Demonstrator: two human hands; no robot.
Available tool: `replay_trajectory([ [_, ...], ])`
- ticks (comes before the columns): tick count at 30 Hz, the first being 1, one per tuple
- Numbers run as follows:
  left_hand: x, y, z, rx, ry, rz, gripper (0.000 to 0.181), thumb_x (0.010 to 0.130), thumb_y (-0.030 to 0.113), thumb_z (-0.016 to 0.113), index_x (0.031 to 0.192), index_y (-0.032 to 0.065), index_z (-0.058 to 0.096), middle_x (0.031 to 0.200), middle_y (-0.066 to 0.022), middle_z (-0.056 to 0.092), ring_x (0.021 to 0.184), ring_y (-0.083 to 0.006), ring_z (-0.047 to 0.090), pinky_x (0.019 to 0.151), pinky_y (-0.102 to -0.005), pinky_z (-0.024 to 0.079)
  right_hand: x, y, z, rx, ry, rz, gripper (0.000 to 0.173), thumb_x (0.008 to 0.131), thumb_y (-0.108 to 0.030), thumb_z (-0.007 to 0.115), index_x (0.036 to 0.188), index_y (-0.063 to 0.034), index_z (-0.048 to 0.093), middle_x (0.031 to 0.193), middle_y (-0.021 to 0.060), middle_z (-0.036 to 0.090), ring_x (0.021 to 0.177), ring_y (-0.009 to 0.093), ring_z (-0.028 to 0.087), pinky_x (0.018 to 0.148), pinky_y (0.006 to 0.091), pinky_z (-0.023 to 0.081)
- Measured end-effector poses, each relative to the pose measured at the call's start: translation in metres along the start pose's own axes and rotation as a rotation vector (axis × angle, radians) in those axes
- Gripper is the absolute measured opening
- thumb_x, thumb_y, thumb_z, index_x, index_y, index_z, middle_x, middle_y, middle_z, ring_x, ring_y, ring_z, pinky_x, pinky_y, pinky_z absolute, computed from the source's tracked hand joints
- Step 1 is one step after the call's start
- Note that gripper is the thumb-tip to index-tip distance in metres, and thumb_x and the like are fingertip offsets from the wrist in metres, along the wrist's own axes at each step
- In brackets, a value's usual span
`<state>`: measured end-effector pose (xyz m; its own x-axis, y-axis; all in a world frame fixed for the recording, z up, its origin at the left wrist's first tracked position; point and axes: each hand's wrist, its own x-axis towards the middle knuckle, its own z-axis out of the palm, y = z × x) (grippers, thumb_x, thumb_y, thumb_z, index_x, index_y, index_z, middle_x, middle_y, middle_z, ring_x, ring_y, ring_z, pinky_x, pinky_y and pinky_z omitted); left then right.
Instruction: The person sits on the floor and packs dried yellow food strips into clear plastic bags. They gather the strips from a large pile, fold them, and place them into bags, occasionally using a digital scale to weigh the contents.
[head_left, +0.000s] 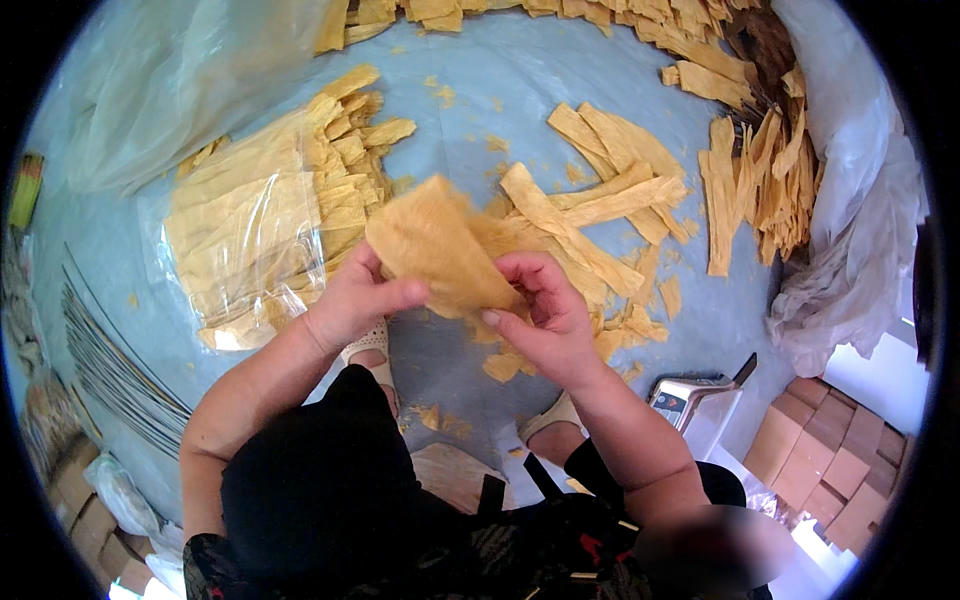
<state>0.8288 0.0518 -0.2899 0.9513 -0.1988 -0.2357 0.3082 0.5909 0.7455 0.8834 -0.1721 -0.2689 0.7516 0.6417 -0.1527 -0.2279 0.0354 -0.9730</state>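
Observation:
Between my two hands is a yellow sheet, apparently dried tofu skin (442, 247), slightly blurred. My left hand (367, 292) grips its left edge with the thumb on top. At its lower right corner, my right hand (547, 315) pinches it between thumb and bent fingers. To the left lies a clear plastic bag (247, 240) packed with similar strips, and more strips (349, 150) stick out of its open end. Loose long strips (577, 232) cross one another on the blue floor sheet beyond my right hand, with broken pieces (630, 330) around them.
Bundled strips (780, 187) stand at the right beside crumpled plastic sheeting (847, 187). A larger heap (690, 37) runs along the far edge. Near my right forearm is a scale (690, 397); cardboard boxes (832, 450) stack behind it. Thin rods (112, 360) lie at left.

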Motion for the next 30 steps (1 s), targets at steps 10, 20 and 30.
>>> replay_trajectory([
  [10, -0.001, -0.001, 0.015, 0.039, 0.140, -0.125, 0.044, 0.097, 0.036, 0.045, 0.129, 0.0053, 0.047, 0.123, -0.0037, 0.054, 0.112, -0.0137, 0.050, 0.094, -0.0296, 0.041, 0.017, -0.018, 0.034, -0.156, 0.024, 0.159, 0.046, 0.082, -0.008, 0.065, 0.122, -0.0021, 0.045, 0.113, 0.0125, 0.057, 0.103, 0.021, 0.058, 0.088, 0.0301, 0.046],
  [20, -0.010, 0.011, 0.021, 0.095, 0.143, -0.141, 0.044, 0.098, 0.037, 0.042, 0.129, 0.0059, 0.046, 0.122, -0.0050, 0.054, 0.110, -0.0134, 0.051, 0.093, -0.0298, 0.041, 0.040, -0.032, 0.038, -0.560, 0.272, -0.199, 0.046, 0.082, -0.025, 0.069, 0.117, -0.0025, 0.049, 0.105, 0.0163, 0.060, 0.092, 0.027, 0.061, 0.078, 0.0345, 0.048],
  [30, -0.005, 0.015, 0.003, -0.015, 0.282, -0.061, 0.045, 0.098, 0.036, 0.040, 0.132, 0.0055, 0.043, 0.123, -0.0086, 0.053, 0.113, -0.0182, 0.050, 0.096, -0.0331, 0.041, 0.037, -0.050, 0.023, -0.315, 0.057, 0.120, 0.026, 0.093, -0.017, 0.052, 0.114, -0.0011, 0.055, 0.095, 0.0091, 0.065, 0.087, 0.016, 0.061, 0.077, 0.0307, 0.048],
])
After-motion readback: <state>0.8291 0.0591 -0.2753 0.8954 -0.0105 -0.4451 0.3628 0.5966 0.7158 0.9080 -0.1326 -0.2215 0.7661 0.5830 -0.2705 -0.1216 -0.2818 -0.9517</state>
